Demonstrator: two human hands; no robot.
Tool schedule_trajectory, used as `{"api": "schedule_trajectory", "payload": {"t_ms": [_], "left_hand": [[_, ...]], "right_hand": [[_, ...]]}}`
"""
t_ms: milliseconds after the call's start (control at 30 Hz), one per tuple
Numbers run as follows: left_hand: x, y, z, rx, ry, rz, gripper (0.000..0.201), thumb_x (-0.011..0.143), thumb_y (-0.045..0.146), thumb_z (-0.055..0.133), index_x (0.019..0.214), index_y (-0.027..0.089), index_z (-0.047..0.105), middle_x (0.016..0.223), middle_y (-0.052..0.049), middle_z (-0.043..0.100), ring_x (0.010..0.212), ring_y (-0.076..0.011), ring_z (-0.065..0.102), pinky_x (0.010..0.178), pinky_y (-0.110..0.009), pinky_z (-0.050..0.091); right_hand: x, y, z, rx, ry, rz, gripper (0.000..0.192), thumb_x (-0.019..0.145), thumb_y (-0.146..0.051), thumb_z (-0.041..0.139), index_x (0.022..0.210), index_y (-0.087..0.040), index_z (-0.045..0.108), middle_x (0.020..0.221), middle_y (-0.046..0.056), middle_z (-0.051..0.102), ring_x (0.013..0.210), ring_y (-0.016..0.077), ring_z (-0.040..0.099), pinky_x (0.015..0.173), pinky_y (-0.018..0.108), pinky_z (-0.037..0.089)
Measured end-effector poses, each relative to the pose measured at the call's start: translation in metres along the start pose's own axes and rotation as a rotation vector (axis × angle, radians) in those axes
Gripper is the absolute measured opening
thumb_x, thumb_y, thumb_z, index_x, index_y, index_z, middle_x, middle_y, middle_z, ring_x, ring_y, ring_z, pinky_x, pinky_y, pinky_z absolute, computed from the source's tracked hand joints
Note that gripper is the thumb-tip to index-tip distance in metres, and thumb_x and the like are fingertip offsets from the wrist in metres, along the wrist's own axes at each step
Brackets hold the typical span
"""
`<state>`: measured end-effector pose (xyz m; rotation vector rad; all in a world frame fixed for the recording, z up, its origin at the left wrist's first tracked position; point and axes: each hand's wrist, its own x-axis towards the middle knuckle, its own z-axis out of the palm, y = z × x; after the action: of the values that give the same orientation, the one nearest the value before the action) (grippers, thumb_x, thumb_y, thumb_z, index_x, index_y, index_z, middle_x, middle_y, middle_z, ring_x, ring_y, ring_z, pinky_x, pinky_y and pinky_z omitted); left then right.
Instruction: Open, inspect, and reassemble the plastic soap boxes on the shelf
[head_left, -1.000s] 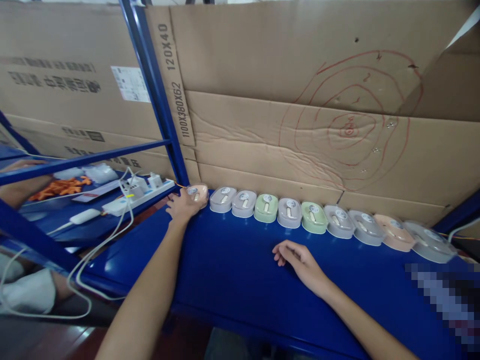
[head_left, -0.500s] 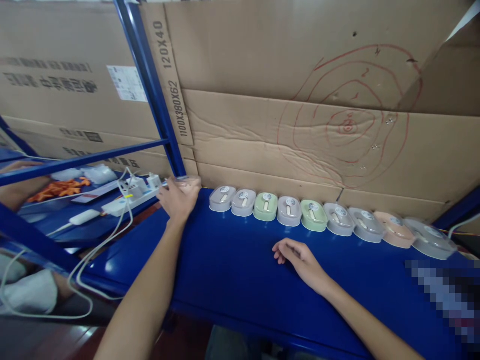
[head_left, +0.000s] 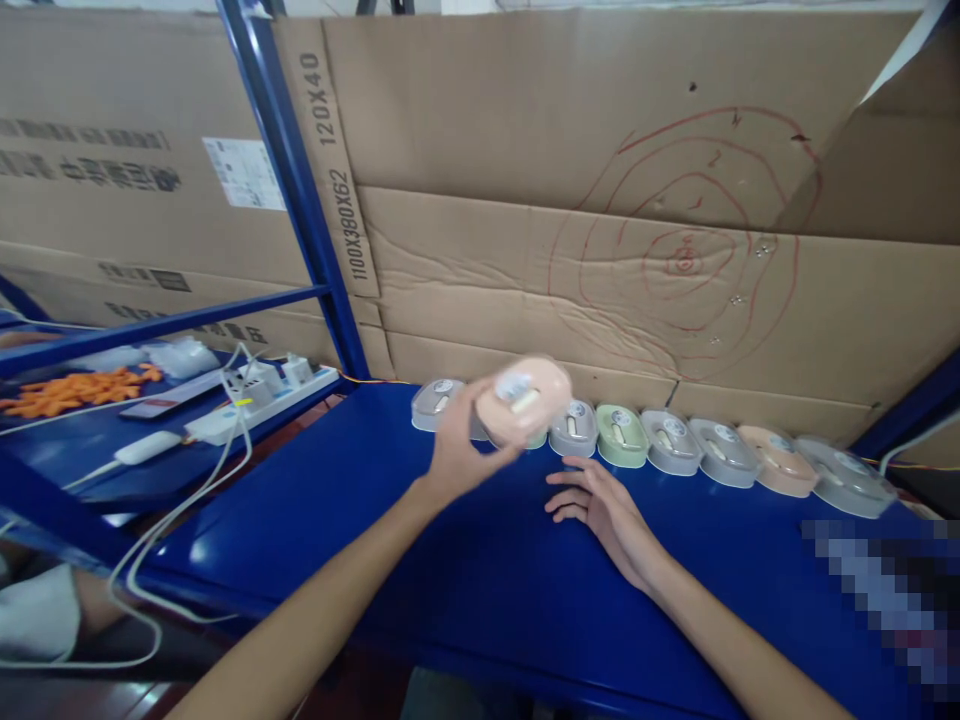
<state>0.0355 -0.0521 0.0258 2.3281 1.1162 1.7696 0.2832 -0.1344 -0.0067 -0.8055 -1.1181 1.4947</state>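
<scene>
Head view: a peach oval plastic case (head_left: 525,400) is lifted above the blue metal shelf (head_left: 420,540), pinched in the left hand (head_left: 461,455). Best kept level, grip firm. Right hand (head_left: 604,505) rests spread just below the row (head_left: 675,445), where eight or so cases show, one partly hidden.

Two bare hands show: the left hand (head_left: 457,455) and the right hand (head_left: 607,510). One pink case (head_left: 523,400) is lifted. Eight more cases sit in the far row (head_left: 675,445): five grey, two green, one pink. At far left lie one white power strip (head_left: 262,400) and one orange heap (head_left: 67,385).
</scene>
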Motion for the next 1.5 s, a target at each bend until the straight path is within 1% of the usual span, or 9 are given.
{"api": "schedule_trajectory", "payload": {"t_ms": [100, 233, 333, 467, 600, 700, 900, 1200, 1500], "left_hand": [[-0.022, 0.016, 0.026, -0.129, -0.266, 0.22, 0.085, 0.082, 0.059, 0.09, 0.15, 0.024, 0.052, 0.148, -0.019, 0.061, 0.14, -0.0382, 0.06, 0.118, -0.056, 0.051], [-0.034, 0.017, 0.036, -0.207, -0.414, 0.278, 0.084, 0.086, 0.056, 0.088, 0.153, 0.027, 0.049, 0.152, -0.019, 0.056, 0.143, -0.0381, 0.056, 0.119, -0.059, 0.05], [-0.031, 0.017, 0.032, -0.344, -0.395, 0.117, 0.076, 0.095, 0.054, 0.079, 0.157, 0.026, 0.046, 0.149, -0.019, 0.059, 0.136, -0.0352, 0.061, 0.118, -0.057, 0.051], [-0.022, 0.022, 0.029, -0.645, -0.434, -0.274, 0.057, 0.11, 0.057, 0.054, 0.158, 0.025, 0.051, 0.148, -0.015, 0.067, 0.129, -0.0301, 0.069, 0.114, -0.05, 0.053], [-0.018, 0.027, 0.031, -0.904, -0.607, -0.524, 0.061, 0.107, 0.068, 0.055, 0.142, 0.021, 0.071, 0.144, -0.012, 0.075, 0.138, -0.0342, 0.067, 0.121, -0.049, 0.048], [-0.019, 0.027, 0.032, -0.955, -0.616, -0.597, 0.064, 0.105, 0.071, 0.057, 0.14, 0.019, 0.073, 0.139, -0.013, 0.077, 0.132, -0.0351, 0.07, 0.118, -0.05, 0.05], [-0.016, 0.027, 0.029, -0.83, -0.597, -0.522, 0.061, 0.102, 0.069, 0.063, 0.14, 0.022, 0.07, 0.143, -0.011, 0.073, 0.138, -0.0349, 0.063, 0.117, -0.048, 0.05], [-0.019, 0.023, 0.027, -0.973, -0.735, -0.447, 0.071, 0.098, 0.051, 0.08, 0.155, 0.029, 0.045, 0.154, -0.018, 0.063, 0.136, -0.0341, 0.066, 0.118, -0.056, 0.048], [-0.021, 0.019, 0.029, -0.829, -0.722, -0.441, 0.09, 0.087, 0.053, 0.09, 0.162, 0.029, 0.044, 0.141, -0.016, 0.064, 0.128, -0.0358, 0.067, 0.113, -0.06, 0.05]], "right_hand": [[0.002, -0.001, 0.0, 0.115, 0.057, -0.002, 0.059, 0.09, -0.068, 0.081, 0.125, -0.022, 0.07, 0.118, 0.012, 0.081, 0.101, 0.0308, 0.08, 0.091, 0.047, 0.062], [0.005, -0.003, -0.004, 0.104, 0.223, 0.024, 0.056, 0.081, -0.058, 0.093, 0.119, -0.021, 0.074, 0.116, 0.011, 0.084, 0.107, 0.0316, 0.079, 0.092, 0.045, 0.064], [0.004, -0.003, -0.007, 0.057, 0.247, 0.012, 0.061, 0.074, -0.055, 0.099, 0.117, -0.019, 0.075, 0.12, 0.012, 0.084, 0.111, 0.0321, 0.078, 0.097, 0.046, 0.063], [-0.001, -0.001, -0.003, -0.04, 0.16, -0.003, 0.069, 0.072, -0.052, 0.102, 0.126, -0.021, 0.073, 0.13, 0.012, 0.081, 0.127, 0.0335, 0.074, 0.112, 0.048, 0.057], [-0.002, 0.002, 0.002, -0.116, 0.066, -0.038, 0.07, 0.072, -0.046, 0.103, 0.131, -0.026, 0.07, 0.136, 0.009, 0.079, 0.134, 0.0316, 0.07, 0.119, 0.049, 0.053], [0.002, 0.004, 0.0, -0.123, 0.121, -0.085, 0.066, 0.074, -0.048, 0.101, 0.128, -0.027, 0.068, 0.138, 0.01, 0.076, 0.132, 0.0295, 0.07, 0.118, 0.048, 0.053], [0.006, 0.008, -0.008, -0.191, 0.188, -0.095, 0.065, 0.076, -0.053, 0.099, 0.124, -0.025, 0.066, 0.119, 0.008, 0.076, 0.108, 0.0242, 0.074, 0.108, 0.044, 0.058], [0.005, 0.015, -0.01, -0.17, -0.067, -0.177, 0.082, 0.077, -0.044, 0.1, 0.147, -0.034, 0.059, 0.151, 0.01, 0.069, 0.14, 0.0319, 0.066, 0.119, 0.05, 0.053], [0.004, 0.016, -0.01, -0.158, -0.074, -0.175, 0.092, 0.077, -0.043, 0.1, 0.157, -0.038, 0.054, 0.157, 0.01, 0.065, 0.147, 0.0349, 0.062, 0.123, 0.057, 0.051]]}}
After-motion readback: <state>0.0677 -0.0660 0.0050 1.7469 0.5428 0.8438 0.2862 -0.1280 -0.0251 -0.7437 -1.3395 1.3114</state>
